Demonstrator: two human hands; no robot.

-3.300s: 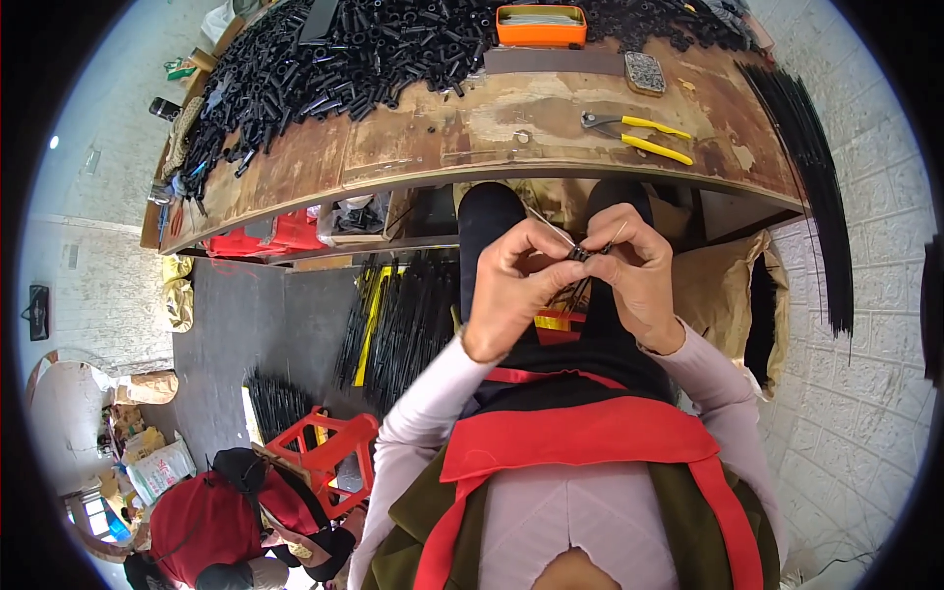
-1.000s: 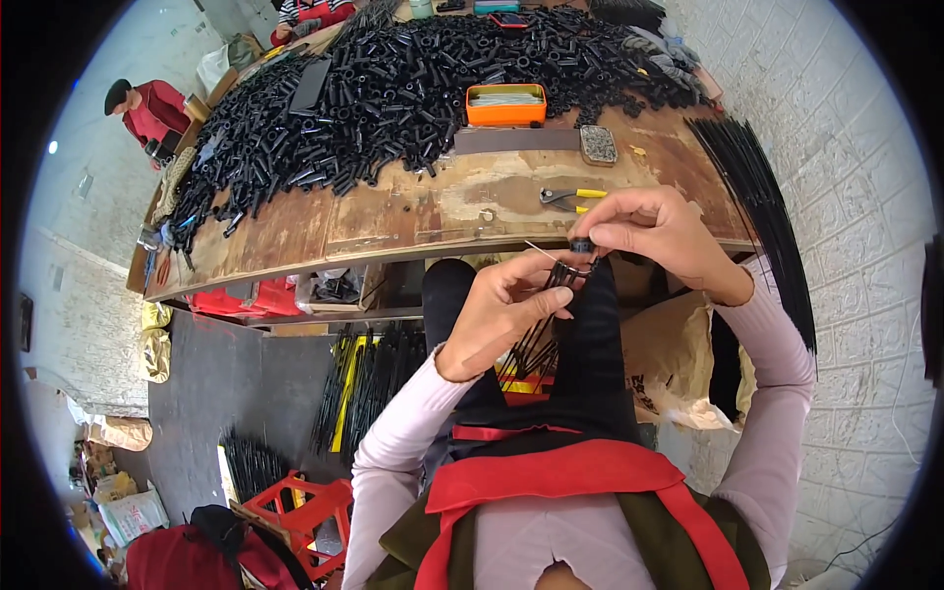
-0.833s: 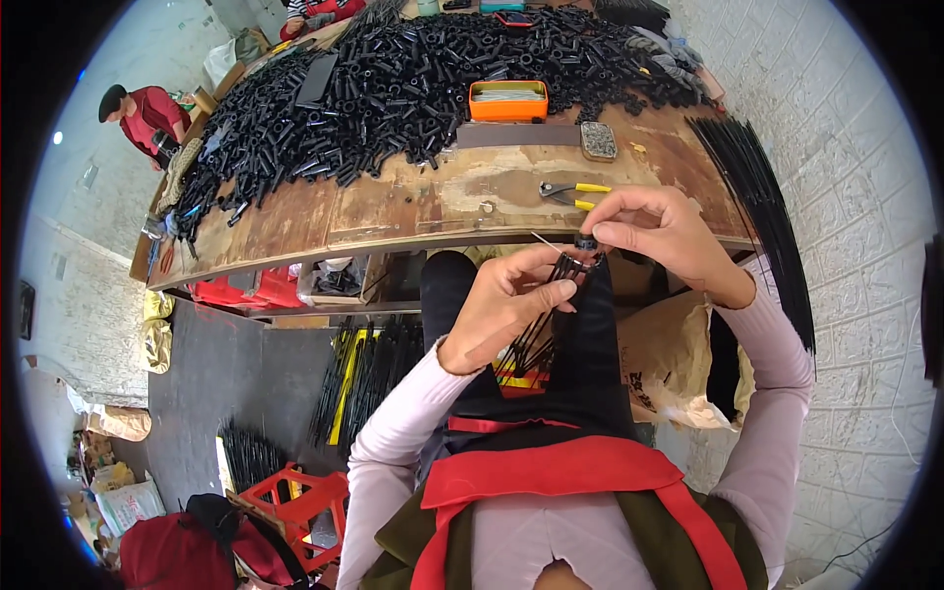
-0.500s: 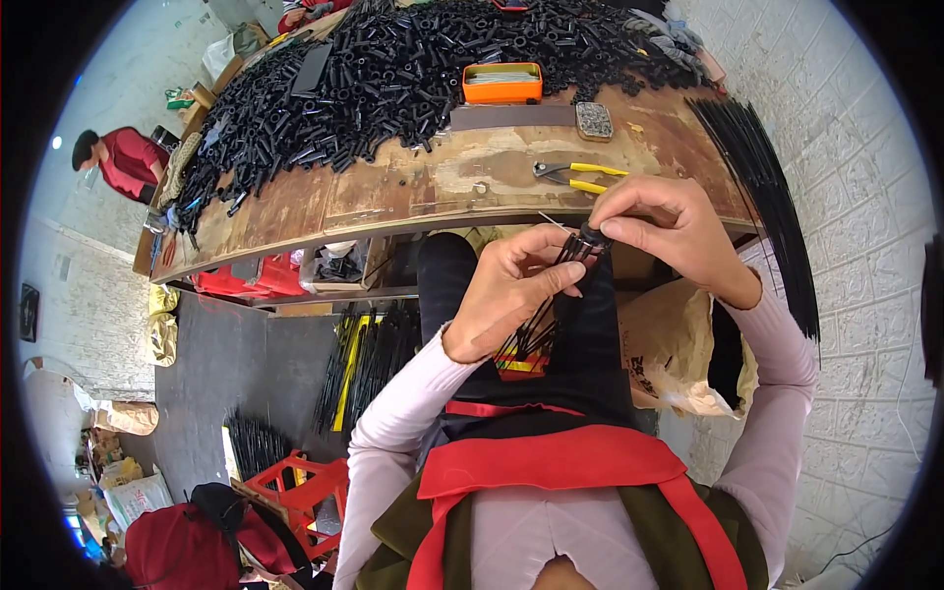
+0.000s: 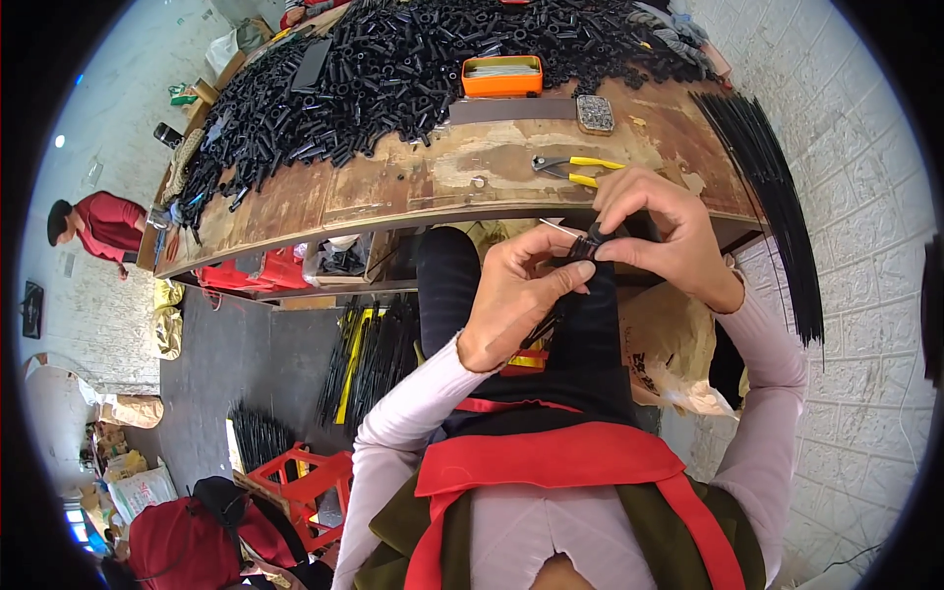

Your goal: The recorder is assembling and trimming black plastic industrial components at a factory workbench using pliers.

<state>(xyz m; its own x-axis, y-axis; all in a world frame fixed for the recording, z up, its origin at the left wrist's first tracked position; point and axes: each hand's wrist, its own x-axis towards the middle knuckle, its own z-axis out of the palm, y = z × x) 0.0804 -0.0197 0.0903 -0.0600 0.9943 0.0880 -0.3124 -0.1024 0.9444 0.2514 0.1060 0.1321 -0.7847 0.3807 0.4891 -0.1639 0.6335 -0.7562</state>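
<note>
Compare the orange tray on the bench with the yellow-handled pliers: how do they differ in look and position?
The orange tray is a boxy rectangle beside the heap of black tubes; the yellow-handled pliers are slim, with dark metal jaws, on bare wood. The tray sits farther back; the pliers lie by the right hand. Both rest untouched on the wooden bench.
</note>
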